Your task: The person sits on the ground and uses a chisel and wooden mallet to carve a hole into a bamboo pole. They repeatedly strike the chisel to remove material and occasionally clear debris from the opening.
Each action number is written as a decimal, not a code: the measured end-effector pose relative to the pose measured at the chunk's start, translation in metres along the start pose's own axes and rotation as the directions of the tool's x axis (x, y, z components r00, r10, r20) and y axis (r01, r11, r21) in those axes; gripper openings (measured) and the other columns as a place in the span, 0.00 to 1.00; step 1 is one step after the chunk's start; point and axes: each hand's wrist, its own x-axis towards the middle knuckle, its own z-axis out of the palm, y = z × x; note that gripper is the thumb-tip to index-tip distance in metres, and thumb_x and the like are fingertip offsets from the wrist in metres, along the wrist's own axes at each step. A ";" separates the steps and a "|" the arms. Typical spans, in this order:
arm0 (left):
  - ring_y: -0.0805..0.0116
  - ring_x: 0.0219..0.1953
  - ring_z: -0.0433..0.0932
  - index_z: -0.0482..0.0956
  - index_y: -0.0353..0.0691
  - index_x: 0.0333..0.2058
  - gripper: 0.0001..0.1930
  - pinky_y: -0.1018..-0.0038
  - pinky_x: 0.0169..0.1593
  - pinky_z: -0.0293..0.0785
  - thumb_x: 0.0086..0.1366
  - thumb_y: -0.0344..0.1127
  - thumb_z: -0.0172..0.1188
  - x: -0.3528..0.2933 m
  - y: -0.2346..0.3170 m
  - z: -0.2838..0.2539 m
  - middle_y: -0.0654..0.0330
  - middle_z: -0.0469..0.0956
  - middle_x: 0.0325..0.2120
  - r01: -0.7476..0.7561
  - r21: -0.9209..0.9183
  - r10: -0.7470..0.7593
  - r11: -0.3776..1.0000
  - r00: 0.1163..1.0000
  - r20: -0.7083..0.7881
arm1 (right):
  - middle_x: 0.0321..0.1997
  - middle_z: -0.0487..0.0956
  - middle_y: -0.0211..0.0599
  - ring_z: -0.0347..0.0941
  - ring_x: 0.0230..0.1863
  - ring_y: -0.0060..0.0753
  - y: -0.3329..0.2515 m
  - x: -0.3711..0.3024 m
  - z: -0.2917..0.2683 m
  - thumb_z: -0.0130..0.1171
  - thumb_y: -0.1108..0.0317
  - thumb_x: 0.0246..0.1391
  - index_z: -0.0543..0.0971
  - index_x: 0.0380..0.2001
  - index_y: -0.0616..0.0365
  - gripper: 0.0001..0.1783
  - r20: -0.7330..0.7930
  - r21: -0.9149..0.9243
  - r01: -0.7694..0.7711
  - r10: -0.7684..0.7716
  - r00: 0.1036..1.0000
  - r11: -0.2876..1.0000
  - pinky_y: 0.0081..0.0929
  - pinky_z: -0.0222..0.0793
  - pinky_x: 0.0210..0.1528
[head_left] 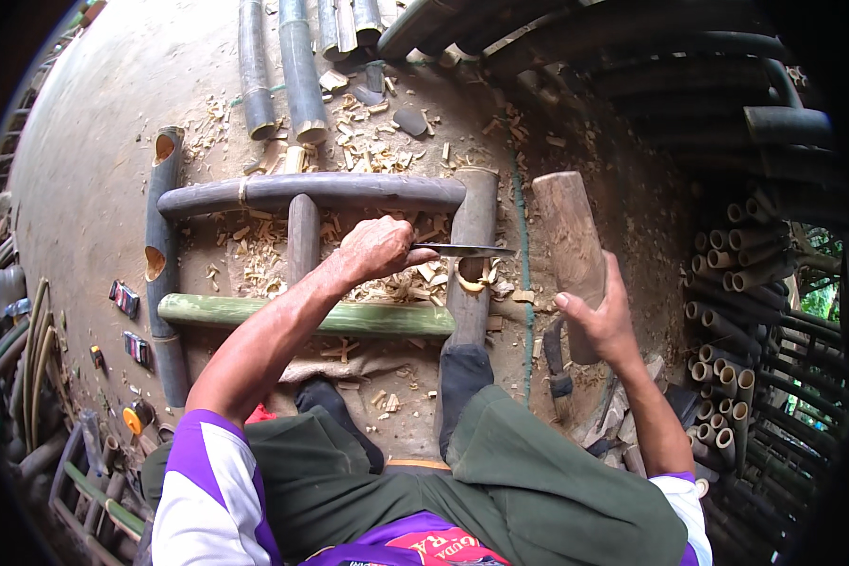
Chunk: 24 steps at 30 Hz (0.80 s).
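Note:
My left hand [379, 247] is closed round a knife [467, 251], whose thin blade points right across an upright bamboo post [469, 217]. Just below the blade, a rounded hole [472, 272] is cut in the post, with a pale curl of bamboo at its edge. Off to the right, my right hand [599, 311] grips a long, worn wooden block [571, 231] near its lower end, apart from the bamboo. The post belongs to a frame with a dark rail [311, 191], a green rail [349, 318], a short strut [303, 236] and a left post [163, 255] with cut holes.
Shavings [255, 259] litter the ground. Bamboo poles [302, 75] lie at the far side. A sheathed-looking tool [557, 368] rests below the block. Cut bamboo tubes [722, 377] are stacked right. Small packs [124, 298] and an orange tape measure [138, 416] lie left.

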 end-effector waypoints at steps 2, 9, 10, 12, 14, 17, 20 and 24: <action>0.38 0.32 0.85 0.84 0.32 0.23 0.38 0.50 0.35 0.82 0.67 0.69 0.62 0.004 0.005 -0.001 0.40 0.82 0.23 -0.015 0.012 0.015 1.000 1.000 -0.011 | 0.63 0.75 0.59 0.75 0.64 0.50 0.010 -0.016 0.003 0.73 0.61 0.56 0.62 0.66 0.64 0.42 -0.057 -0.311 0.015 -0.035 0.998 0.950 0.48 0.70 0.69; 0.35 0.28 0.83 0.80 0.31 0.19 0.40 0.49 0.33 0.79 0.65 0.71 0.63 0.009 -0.014 0.007 0.38 0.79 0.19 -0.037 0.005 0.037 0.999 0.999 -0.023 | 0.58 0.81 0.56 0.79 0.58 0.52 -0.028 0.005 -0.018 0.76 0.51 0.52 0.67 0.63 0.64 0.44 0.036 -0.135 -0.017 0.022 0.999 0.991 0.43 0.73 0.63; 0.35 0.28 0.82 0.80 0.31 0.19 0.40 0.49 0.33 0.79 0.64 0.72 0.63 0.010 -0.016 0.009 0.38 0.79 0.19 -0.042 -0.010 0.042 0.999 0.999 -0.027 | 0.60 0.79 0.58 0.77 0.61 0.53 -0.023 0.001 -0.009 0.76 0.50 0.53 0.65 0.65 0.66 0.47 -0.068 -0.106 0.004 -0.011 0.998 0.994 0.43 0.71 0.66; 0.35 0.28 0.82 0.80 0.31 0.19 0.41 0.49 0.33 0.79 0.64 0.72 0.63 0.016 -0.013 0.010 0.38 0.78 0.19 -0.068 -0.020 0.068 0.997 0.997 -0.022 | 0.64 0.74 0.62 0.72 0.66 0.55 0.009 -0.007 -0.007 0.76 0.47 0.51 0.62 0.66 0.71 0.52 -0.119 -0.179 -0.046 0.025 0.993 0.983 0.44 0.66 0.71; 0.35 0.28 0.82 0.80 0.31 0.19 0.41 0.48 0.33 0.78 0.64 0.73 0.64 0.021 -0.009 0.010 0.38 0.79 0.19 -0.087 -0.011 0.087 0.996 0.996 -0.002 | 0.66 0.70 0.69 0.68 0.70 0.59 0.033 -0.012 -0.008 0.78 0.45 0.48 0.60 0.66 0.77 0.58 0.008 -0.386 -0.144 0.160 0.987 0.911 0.45 0.61 0.76; 0.36 0.28 0.83 0.80 0.30 0.19 0.42 0.49 0.32 0.78 0.63 0.74 0.64 0.028 -0.015 0.005 0.38 0.79 0.19 0.013 -0.003 -0.012 1.000 0.992 0.123 | 0.53 0.78 0.55 0.78 0.55 0.44 -0.004 0.014 -0.045 0.78 0.48 0.46 0.68 0.60 0.70 0.48 0.263 -0.469 -0.186 0.337 0.904 0.864 0.39 0.74 0.61; 0.37 0.26 0.83 0.80 0.30 0.19 0.43 0.51 0.31 0.78 0.62 0.75 0.64 0.026 -0.025 0.007 0.39 0.79 0.19 -0.011 -0.058 0.018 0.998 0.993 0.120 | 0.56 0.77 0.56 0.77 0.58 0.46 -0.006 0.008 -0.022 0.77 0.44 0.48 0.67 0.63 0.72 0.52 -0.052 -0.043 -0.095 0.093 0.994 0.995 0.38 0.72 0.63; 0.41 0.24 0.82 0.81 0.31 0.20 0.41 0.51 0.29 0.77 0.63 0.74 0.64 0.034 -0.010 -0.006 0.42 0.79 0.18 0.007 -0.065 0.008 0.998 0.975 0.222 | 0.65 0.72 0.64 0.71 0.67 0.53 0.045 0.000 -0.026 0.76 0.41 0.47 0.61 0.68 0.75 0.59 0.255 -0.350 -0.133 0.231 0.939 0.927 0.39 0.64 0.72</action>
